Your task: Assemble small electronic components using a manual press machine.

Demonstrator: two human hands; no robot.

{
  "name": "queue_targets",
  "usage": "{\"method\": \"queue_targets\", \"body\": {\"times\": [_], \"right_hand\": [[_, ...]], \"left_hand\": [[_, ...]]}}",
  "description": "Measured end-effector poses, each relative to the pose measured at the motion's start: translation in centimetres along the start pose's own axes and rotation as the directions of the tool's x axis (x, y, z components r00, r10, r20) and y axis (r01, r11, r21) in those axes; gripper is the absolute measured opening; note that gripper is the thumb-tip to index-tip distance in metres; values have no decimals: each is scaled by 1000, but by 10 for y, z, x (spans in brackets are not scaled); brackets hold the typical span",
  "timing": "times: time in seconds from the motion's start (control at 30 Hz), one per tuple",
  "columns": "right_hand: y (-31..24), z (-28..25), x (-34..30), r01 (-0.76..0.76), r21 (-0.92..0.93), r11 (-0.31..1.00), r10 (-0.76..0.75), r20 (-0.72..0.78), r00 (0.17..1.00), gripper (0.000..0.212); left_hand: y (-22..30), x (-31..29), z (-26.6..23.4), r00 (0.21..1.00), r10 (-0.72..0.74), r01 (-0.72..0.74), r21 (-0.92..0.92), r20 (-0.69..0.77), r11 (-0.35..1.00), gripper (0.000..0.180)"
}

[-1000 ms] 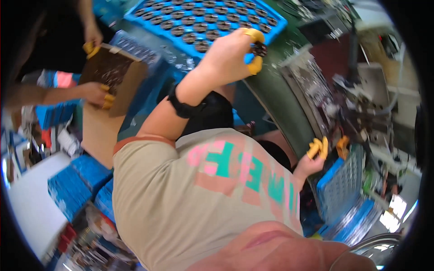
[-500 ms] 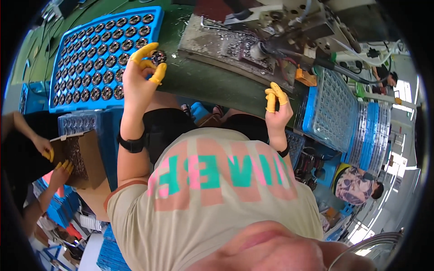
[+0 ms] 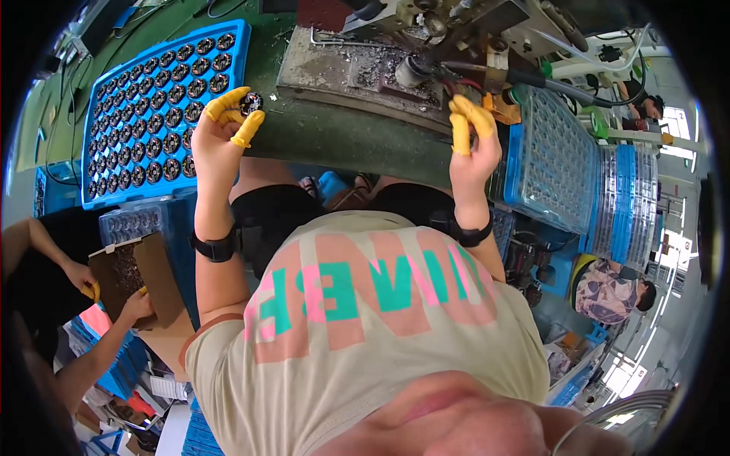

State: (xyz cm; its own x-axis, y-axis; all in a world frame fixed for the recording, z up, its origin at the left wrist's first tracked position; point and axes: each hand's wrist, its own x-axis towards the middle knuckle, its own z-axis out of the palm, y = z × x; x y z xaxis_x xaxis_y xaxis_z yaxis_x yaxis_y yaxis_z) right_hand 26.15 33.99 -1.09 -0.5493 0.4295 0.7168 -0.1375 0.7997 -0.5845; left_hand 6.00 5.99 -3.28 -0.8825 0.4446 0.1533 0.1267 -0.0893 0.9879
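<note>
My left hand (image 3: 226, 125), with yellow finger cots on thumb and fingers, pinches a small round motor stator (image 3: 252, 102) above the bench, just right of a blue tray (image 3: 242, 47). Rows of similar dark, coppery round parts fill that tray. At the front right corner of a metal machine base (image 3: 319, 95), my right hand (image 3: 473, 129) is raised, also in yellow finger cots. Its thumb and fingers come together in a pinch; whatever is between them is too small or hidden to make out.
Machine tooling with a cable and a nozzle-like part (image 3: 411, 72) stands over the base, among metal shavings. Clear lidded trays (image 3: 551, 159) are stacked on the right. At left, another person's hands reach into a cardboard box (image 3: 163, 277) of small parts.
Both hands shift slightly in the view, my right one rising toward the machine base's corner. The left keeps its pinch on the stator. The other person's hand has moved deeper into the box.
</note>
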Motion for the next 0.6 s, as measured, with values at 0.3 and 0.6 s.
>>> {"method": "queue_targets", "body": {"times": [0.3,0.6], "right_hand": [[-4,33,34,-124,110,986,119,57,991,34],[-14,45,58,-182,-13,983,182,90,979,43]], "left_hand": [[1,-4,3,996,83,-87,137,33,987,40],[27,7,22,994,73,-97,372,79,923,38]]}}
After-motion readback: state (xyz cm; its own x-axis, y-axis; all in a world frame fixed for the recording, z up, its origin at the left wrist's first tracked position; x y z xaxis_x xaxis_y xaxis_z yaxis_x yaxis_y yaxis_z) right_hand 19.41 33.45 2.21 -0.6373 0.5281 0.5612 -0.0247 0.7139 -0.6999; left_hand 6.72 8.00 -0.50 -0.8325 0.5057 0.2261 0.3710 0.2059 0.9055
